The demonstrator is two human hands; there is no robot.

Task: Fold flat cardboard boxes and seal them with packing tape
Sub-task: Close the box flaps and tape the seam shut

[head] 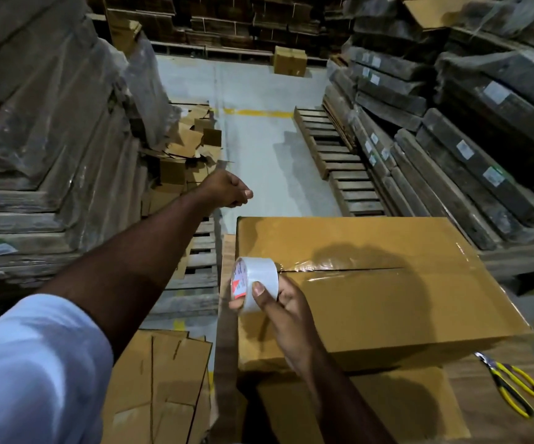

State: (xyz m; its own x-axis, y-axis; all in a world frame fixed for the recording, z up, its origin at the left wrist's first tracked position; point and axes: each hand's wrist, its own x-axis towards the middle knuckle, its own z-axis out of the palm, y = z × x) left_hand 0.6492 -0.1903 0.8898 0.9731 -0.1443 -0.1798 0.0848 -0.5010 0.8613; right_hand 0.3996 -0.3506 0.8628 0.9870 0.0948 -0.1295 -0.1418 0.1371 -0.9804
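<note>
A folded brown cardboard box (387, 299) lies in front of me, its top flaps closed along a centre seam. Clear packing tape (329, 267) covers the left part of that seam. My right hand (281, 306) grips a white roll of packing tape (256, 283) at the box's left edge, thumb on the roll's face. My left hand (227, 192) is stretched out to the left of the box, above the floor, fingers curled with thumb against forefinger. Whether it pinches a tape end cannot be made out.
Yellow-handled scissors (512, 386) lie on the wooden surface to the right of the box. Flat cardboard sheets (163, 379) lie at lower left. Wrapped stacks of flat cardboard (35, 123) and wooden pallets (339, 155) line both sides of a grey floor aisle (259, 139).
</note>
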